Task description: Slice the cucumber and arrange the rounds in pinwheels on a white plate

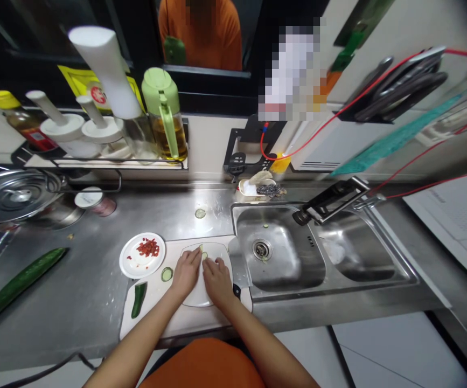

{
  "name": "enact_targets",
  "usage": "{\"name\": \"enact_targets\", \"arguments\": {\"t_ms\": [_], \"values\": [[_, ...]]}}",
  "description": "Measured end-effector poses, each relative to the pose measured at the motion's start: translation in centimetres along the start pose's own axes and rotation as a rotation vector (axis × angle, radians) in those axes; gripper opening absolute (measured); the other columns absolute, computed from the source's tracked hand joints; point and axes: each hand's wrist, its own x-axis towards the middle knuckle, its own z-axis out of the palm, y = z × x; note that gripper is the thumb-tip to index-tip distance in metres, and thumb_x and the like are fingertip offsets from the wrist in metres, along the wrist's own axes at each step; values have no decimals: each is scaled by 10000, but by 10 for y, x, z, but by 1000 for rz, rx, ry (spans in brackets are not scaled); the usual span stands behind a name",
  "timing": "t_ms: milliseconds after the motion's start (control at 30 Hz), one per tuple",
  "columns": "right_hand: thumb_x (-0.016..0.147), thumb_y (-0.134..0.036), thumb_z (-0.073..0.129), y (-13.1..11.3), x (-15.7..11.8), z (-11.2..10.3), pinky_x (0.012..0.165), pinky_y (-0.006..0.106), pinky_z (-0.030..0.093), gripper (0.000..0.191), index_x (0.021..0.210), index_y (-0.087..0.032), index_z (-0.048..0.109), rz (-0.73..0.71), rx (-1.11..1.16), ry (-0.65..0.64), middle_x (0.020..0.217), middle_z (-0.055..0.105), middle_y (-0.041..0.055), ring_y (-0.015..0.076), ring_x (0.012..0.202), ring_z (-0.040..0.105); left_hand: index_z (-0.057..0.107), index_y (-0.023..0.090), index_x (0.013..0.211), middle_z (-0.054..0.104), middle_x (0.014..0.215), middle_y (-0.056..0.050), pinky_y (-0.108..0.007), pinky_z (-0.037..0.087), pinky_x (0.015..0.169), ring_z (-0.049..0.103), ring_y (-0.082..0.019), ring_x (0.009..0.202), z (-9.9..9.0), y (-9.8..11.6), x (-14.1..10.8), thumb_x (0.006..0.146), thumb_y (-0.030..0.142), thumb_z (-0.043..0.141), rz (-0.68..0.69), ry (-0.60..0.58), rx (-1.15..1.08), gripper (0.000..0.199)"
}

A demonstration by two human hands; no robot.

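A white plate (204,299) rests on a pale cutting board (160,321), and both hands are over it. My left hand (187,272) touches pale green cucumber slices near the plate's far side, fingers together. My right hand (218,277) is close beside it, its fingertips at a small cucumber slice (204,255). Left of the plate lie a cucumber slice (167,274) and a dark green cucumber piece (138,299). A small round plate (127,267) holds chopped red pieces (148,247). To the right, a wide knife blade (239,264) lies at the board's edge, its handle partly hidden.
A long cucumber (19,285) lies at the left. Beyond the board are another slice (200,214), a small jar (96,201) and a rack (136,164) with an oil bottle (166,118). A double sink (285,242) is at the right, with a faucet device (332,202) above it.
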Motion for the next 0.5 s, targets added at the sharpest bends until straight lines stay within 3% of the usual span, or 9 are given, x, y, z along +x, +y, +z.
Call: {"name": "enact_targets", "arguments": {"t_ms": [500], "values": [[919, -141, 371, 2, 1, -4, 867, 389, 386, 379, 1257, -189, 536, 33, 9, -47, 1283, 523, 98, 278, 1197, 365, 543, 198, 1239, 527, 1297, -90, -380, 418, 812, 448, -238, 1005, -5, 9, 3, 873, 154, 426, -70, -32, 35, 387]]}}
